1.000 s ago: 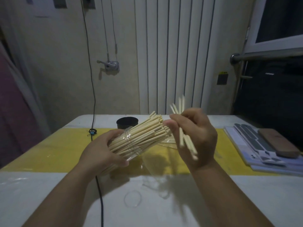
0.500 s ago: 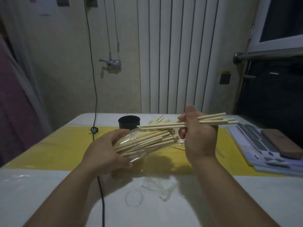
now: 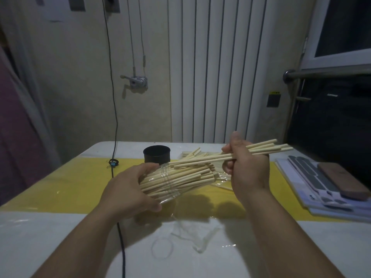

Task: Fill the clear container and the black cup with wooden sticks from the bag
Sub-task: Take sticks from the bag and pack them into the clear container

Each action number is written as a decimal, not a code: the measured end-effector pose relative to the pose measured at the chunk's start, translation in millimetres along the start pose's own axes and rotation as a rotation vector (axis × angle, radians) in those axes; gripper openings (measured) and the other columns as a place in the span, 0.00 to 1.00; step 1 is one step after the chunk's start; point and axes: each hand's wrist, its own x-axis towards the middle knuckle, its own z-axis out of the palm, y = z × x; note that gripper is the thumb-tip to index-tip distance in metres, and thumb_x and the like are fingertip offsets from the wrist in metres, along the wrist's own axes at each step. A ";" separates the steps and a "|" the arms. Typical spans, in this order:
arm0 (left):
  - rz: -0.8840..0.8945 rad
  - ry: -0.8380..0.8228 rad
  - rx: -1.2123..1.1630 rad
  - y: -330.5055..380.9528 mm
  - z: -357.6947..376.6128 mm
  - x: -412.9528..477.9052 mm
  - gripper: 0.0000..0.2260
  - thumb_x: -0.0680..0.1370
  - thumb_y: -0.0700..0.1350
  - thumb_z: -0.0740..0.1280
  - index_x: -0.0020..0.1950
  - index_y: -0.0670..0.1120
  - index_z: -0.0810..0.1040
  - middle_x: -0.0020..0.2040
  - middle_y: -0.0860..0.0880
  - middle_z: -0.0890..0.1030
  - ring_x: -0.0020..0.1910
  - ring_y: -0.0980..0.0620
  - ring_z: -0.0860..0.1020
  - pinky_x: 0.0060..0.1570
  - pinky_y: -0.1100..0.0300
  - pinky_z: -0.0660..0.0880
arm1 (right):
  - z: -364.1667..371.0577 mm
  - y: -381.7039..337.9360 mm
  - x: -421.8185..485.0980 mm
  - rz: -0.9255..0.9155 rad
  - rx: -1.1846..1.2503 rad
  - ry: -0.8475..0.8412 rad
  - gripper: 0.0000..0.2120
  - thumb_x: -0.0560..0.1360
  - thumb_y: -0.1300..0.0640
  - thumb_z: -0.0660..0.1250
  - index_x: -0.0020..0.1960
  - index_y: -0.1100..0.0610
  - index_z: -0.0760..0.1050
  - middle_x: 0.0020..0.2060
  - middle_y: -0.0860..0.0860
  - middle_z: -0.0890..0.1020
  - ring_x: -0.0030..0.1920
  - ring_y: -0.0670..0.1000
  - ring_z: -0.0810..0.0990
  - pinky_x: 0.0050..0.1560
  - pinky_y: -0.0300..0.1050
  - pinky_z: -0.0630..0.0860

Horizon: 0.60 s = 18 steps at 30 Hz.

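Lying nearly level, the sticks [image 3: 261, 149] pinched in the right hand [image 3: 249, 173] point leftward at the mouth of the tilted clear container [image 3: 168, 189] gripped by the left hand [image 3: 128, 189].

We saw pale tan wooden sticks [image 3: 186, 177] inside the see-through clear container [image 3: 170, 189], just in front of the black cup [image 3: 157, 156]. The table [image 3: 60, 237] was white with a yellow band [image 3: 80, 181] under the cup. Right of the cup we noted a brown block [image 3: 341, 179] on pale sheets [image 3: 295, 177] printed with dark grey shapes; left of it, a black cable [image 3: 122, 247].
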 end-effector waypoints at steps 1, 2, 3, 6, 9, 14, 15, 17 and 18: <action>0.000 0.004 0.014 1.0 -0.1 0.1 0.45 0.47 0.57 0.77 0.65 0.67 0.73 0.54 0.66 0.78 0.50 0.62 0.78 0.52 0.54 0.78 | -1.0 0.7 1.6 0.006 -0.006 -0.015 0.16 0.79 0.55 0.67 0.35 0.61 0.78 0.25 0.51 0.77 0.23 0.48 0.69 0.25 0.41 0.66; 0.000 0.006 0.025 2.3 -0.5 0.0 0.46 0.48 0.57 0.77 0.66 0.67 0.72 0.54 0.66 0.78 0.50 0.62 0.78 0.52 0.54 0.78 | -2.0 1.4 2.6 0.013 -0.009 -0.030 0.15 0.79 0.55 0.68 0.36 0.61 0.79 0.26 0.52 0.78 0.24 0.48 0.70 0.26 0.41 0.67; -0.001 0.004 0.036 3.5 -1.0 -0.2 0.47 0.48 0.57 0.77 0.68 0.67 0.71 0.55 0.65 0.77 0.51 0.61 0.78 0.52 0.54 0.78 | -2.8 2.5 3.7 0.020 -0.016 -0.046 0.14 0.79 0.56 0.68 0.37 0.61 0.80 0.27 0.52 0.78 0.25 0.48 0.70 0.26 0.42 0.67; 0.012 -0.021 0.088 7.3 -3.2 -0.8 0.52 0.50 0.57 0.78 0.74 0.64 0.66 0.57 0.63 0.76 0.53 0.58 0.77 0.55 0.53 0.77 | -3.6 5.3 5.1 0.035 -0.060 -0.075 0.12 0.79 0.57 0.68 0.40 0.62 0.80 0.26 0.51 0.77 0.25 0.48 0.71 0.27 0.42 0.68; 0.060 -0.022 0.179 9.7 -2.8 -0.8 0.45 0.51 0.60 0.75 0.69 0.63 0.71 0.54 0.63 0.74 0.52 0.57 0.75 0.55 0.53 0.75 | -4.4 3.9 6.6 0.049 -0.056 -0.059 0.12 0.79 0.56 0.67 0.39 0.61 0.79 0.27 0.51 0.77 0.26 0.49 0.71 0.28 0.43 0.68; 0.071 -0.067 0.183 5.2 -2.1 -0.4 0.39 0.51 0.61 0.75 0.63 0.65 0.72 0.51 0.64 0.78 0.49 0.62 0.76 0.52 0.55 0.76 | -2.4 7.3 4.9 0.040 -0.180 -0.079 0.13 0.78 0.54 0.68 0.37 0.57 0.81 0.26 0.45 0.78 0.26 0.43 0.73 0.32 0.40 0.68; 0.068 -0.076 0.172 3.8 -2.3 0.0 0.40 0.51 0.61 0.75 0.63 0.66 0.72 0.50 0.64 0.79 0.48 0.63 0.77 0.51 0.55 0.76 | -1.3 11.0 3.8 0.039 -0.213 -0.093 0.13 0.78 0.53 0.69 0.36 0.55 0.81 0.26 0.44 0.79 0.27 0.41 0.75 0.32 0.38 0.70; 0.067 -0.082 0.163 1.6 -1.9 1.1 0.41 0.51 0.61 0.75 0.64 0.67 0.71 0.50 0.65 0.79 0.48 0.64 0.77 0.49 0.56 0.77 | 0.9 15.4 2.2 0.040 -0.220 -0.116 0.13 0.77 0.53 0.70 0.35 0.54 0.81 0.27 0.43 0.81 0.29 0.39 0.78 0.30 0.33 0.72; 0.069 -0.082 0.160 0.7 -2.0 1.3 0.41 0.51 0.61 0.75 0.64 0.67 0.71 0.50 0.65 0.79 0.48 0.64 0.77 0.49 0.56 0.77 | 1.4 16.2 2.5 0.033 -0.218 -0.124 0.12 0.77 0.53 0.70 0.35 0.54 0.81 0.28 0.44 0.82 0.30 0.39 0.80 0.30 0.31 0.73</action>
